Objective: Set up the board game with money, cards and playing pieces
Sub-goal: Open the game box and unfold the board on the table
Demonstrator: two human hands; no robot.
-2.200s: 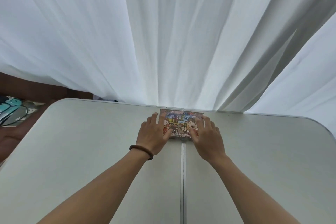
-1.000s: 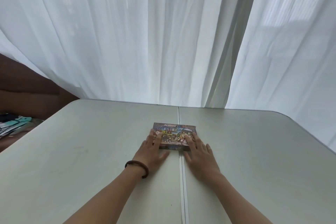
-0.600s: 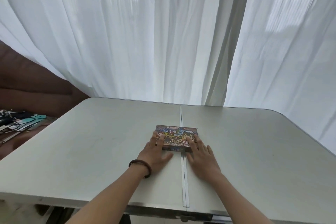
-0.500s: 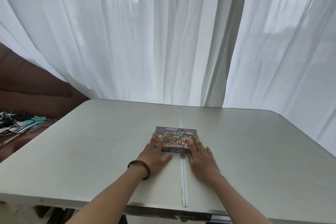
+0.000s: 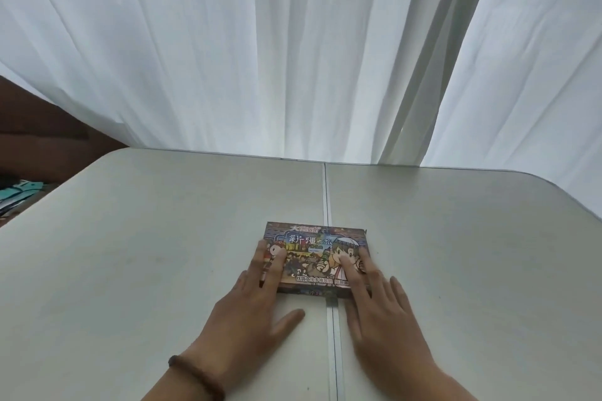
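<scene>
Back from the curtain [image 5: 228, 42], toward the middle of the table [image 5: 130, 238], the box [image 5: 314, 254] had slid; it lay closed across the centre seam. Left hand [image 5: 250, 319] and right hand [image 5: 384, 319] lay flat, fingers straight and slightly spread, pressing its near corners. A bracelet [image 5: 198, 374] circled the left wrist.
</scene>
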